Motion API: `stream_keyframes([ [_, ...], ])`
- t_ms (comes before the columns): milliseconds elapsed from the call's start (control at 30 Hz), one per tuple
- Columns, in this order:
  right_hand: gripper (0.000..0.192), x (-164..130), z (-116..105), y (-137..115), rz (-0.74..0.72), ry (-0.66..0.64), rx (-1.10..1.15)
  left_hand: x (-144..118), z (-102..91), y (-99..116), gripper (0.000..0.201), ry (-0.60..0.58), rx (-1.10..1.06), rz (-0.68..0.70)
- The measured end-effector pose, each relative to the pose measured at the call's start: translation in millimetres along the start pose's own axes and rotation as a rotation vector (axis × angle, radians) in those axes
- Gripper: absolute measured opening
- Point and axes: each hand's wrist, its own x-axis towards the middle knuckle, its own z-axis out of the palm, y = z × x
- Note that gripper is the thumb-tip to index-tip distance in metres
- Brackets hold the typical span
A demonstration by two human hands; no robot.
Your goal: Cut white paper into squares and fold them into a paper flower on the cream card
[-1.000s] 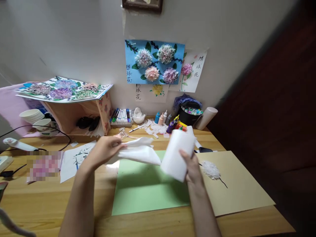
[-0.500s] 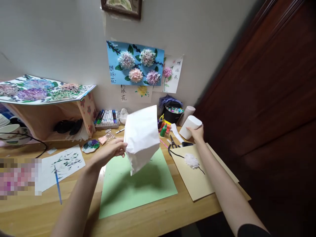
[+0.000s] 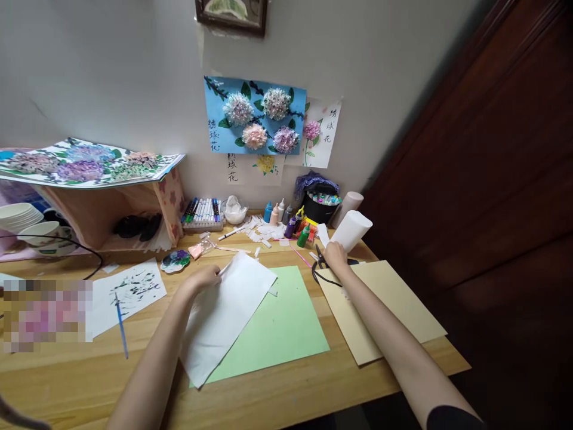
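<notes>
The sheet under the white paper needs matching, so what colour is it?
Light green: the sheet under the white paper, clearest in the head view.

The tissue sheet (image 3: 228,310) lies over the left part of the backing sheet (image 3: 286,334), mid-tabletop (image 3: 250,406). Right: the card (image 3: 403,298), with the paper roll (image 3: 354,230) behind it. Left: the painting (image 3: 145,283), the brush (image 3: 120,325) crossing its near edge. Rear, left to right: box (image 3: 171,191), marker tray (image 3: 201,227), bowl (image 3: 235,218), paint bottles (image 3: 274,215), tub (image 3: 317,210).

The white sheet (image 3: 228,319) looks like thin, matt, lightly creased paper. The green sheet (image 3: 282,325) is smooth matt paper; the tabletop (image 3: 286,391) is smooth, grained wood.
</notes>
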Motion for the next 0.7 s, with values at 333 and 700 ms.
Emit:
stream_keyframes([
  [333,0.026,-15,-52,-3,0.136,0.066,0.11,-7,14.0,40,0.03,0.371,-0.161,0.2],
  [700,0.02,-147,-56,-65,-0.237,-0.49,1.061,-31,84.0,108,0.045,-0.196,-1.025,0.378],
])
